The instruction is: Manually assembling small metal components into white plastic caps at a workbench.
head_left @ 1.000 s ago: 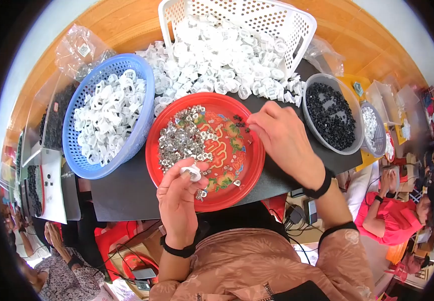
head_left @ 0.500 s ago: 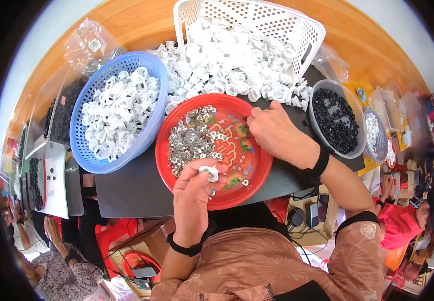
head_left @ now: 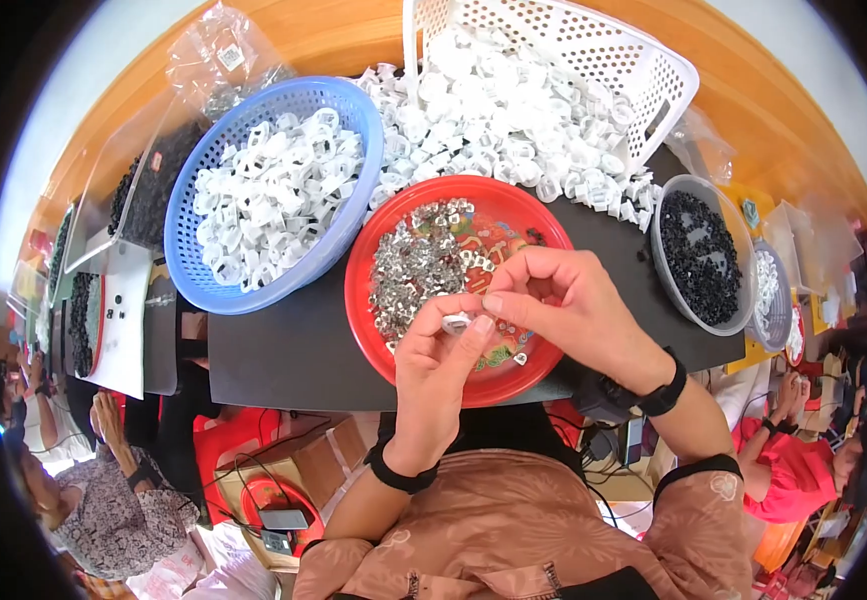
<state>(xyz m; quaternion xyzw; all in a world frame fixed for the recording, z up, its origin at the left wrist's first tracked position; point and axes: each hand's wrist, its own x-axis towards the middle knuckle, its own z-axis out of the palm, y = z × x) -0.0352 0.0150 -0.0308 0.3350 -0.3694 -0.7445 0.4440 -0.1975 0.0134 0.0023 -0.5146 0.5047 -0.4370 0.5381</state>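
Observation:
Over the red tray point(head_left: 361, 335) my two hands meet. My left hand point(head_left: 431, 375) pinches a small white plastic part point(head_left: 456, 322) between thumb and fingers. Right beside that part, the thumb and forefinger of my right hand point(head_left: 573, 305) are pressed together; whatever lies between them is too small or hidden to name. A heap of small silvery metal pieces point(head_left: 415, 262) covers the left side of the tray, and a few lie loose on its patterned bottom.
A blue basket point(head_left: 178, 240) of white plastic parts stands left of the tray. Behind it, more white parts point(head_left: 513, 120) spill from a tipped white basket point(head_left: 668, 85). At right is a clear tub point(head_left: 743, 310) of black pieces. Other people sit at both sides.
My right hand has left the tray's far right side and come in to meet my left hand at the white plastic part. The view has shifted, so the table's things appear farther right.

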